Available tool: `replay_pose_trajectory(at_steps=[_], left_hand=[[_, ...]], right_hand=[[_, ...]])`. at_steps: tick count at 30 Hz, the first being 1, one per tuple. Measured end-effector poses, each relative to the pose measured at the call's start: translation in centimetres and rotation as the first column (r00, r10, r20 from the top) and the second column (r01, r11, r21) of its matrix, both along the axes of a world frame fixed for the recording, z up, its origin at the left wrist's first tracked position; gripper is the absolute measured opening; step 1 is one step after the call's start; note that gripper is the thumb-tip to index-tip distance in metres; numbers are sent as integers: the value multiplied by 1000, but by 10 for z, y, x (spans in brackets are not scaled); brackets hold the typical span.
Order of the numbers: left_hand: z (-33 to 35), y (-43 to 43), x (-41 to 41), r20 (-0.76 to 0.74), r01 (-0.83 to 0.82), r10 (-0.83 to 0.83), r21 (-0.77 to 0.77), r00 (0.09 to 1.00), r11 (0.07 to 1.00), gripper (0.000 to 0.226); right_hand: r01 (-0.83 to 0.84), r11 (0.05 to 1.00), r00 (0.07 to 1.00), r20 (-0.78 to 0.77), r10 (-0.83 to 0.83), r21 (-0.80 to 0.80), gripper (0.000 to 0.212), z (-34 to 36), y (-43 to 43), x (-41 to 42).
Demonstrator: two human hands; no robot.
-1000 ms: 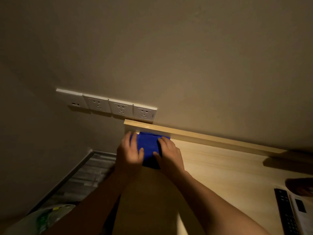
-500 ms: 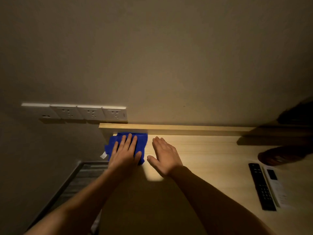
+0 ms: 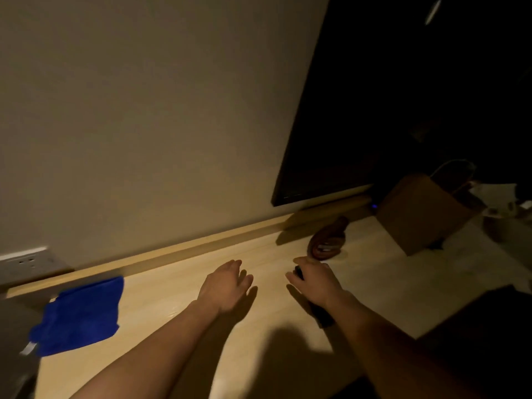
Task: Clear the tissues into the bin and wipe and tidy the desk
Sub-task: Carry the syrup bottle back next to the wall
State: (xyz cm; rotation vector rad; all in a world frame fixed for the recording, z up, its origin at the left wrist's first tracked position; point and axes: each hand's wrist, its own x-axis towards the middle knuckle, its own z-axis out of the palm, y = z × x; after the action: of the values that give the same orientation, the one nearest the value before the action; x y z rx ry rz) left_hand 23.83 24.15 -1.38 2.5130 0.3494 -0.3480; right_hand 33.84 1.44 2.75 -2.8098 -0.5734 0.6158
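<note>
A blue cloth (image 3: 79, 315) lies folded on the far left corner of the light wooden desk (image 3: 178, 295), with nobody touching it. My left hand (image 3: 226, 286) hovers flat over the middle of the desk, fingers loosely apart and holding nothing. My right hand (image 3: 315, 280) rests on a black remote control (image 3: 299, 273) and curls around its far end. Most of the remote is hidden under the hand and wrist. No tissues or bin are in view.
A dark TV screen (image 3: 403, 96) fills the upper right. Below it lie a coiled brown item (image 3: 328, 243) and a brown paper bag (image 3: 423, 214). Wall sockets (image 3: 26, 262) sit at the far left. A raised wooden ledge (image 3: 178, 251) lines the desk's back.
Both hands left the blue cloth and moved right along the desk. The view swung right too. My right hand now covers the remote, and the cloth stays at the left corner.
</note>
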Motion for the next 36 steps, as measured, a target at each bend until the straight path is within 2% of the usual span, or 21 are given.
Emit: replay_pose_trajectory(at_steps=[6, 10, 14, 18, 21, 24, 27, 31, 36], left_hand=[[0, -78, 74, 3, 22, -21, -105, 1000, 994, 71], [-4, -112, 119, 4, 34, -34, -100, 999, 994, 76], [-4, -138, 161, 22, 23, -21, -103, 1000, 994, 71], [-8, -149, 187, 40, 17, -14, -83, 999, 996, 72], [-13, -152, 197, 66, 11, -6, -78, 998, 997, 63], [-14, -154, 202, 107, 9, 1, -98, 994, 995, 45], [-14, -153, 202, 140, 16, 0, -112, 990, 994, 42], [-18, -147, 197, 190, 40, -30, -49, 981, 998, 38], [-10, -122, 172, 245, 43, -30, -46, 969, 998, 44]], right_hand=[[110, 994, 993, -36, -110, 6, 51, 4, -90, 58], [166, 986, 984, -63, -165, 18, 61, 3, -124, 99], [214, 968, 974, -106, -201, 132, 74, 6, -136, 138], [168, 968, 980, -141, -142, 189, 78, 6, -130, 164], [163, 949, 970, -221, -103, 271, 61, 2, -124, 175], [112, 954, 984, -163, -68, 280, 43, 2, -118, 178], [97, 947, 988, -142, -56, 307, 40, 2, -116, 179], [37, 950, 996, -84, -12, 309, 37, -1, -114, 173], [-67, 950, 997, -10, 74, 305, 40, 7, -98, 154]])
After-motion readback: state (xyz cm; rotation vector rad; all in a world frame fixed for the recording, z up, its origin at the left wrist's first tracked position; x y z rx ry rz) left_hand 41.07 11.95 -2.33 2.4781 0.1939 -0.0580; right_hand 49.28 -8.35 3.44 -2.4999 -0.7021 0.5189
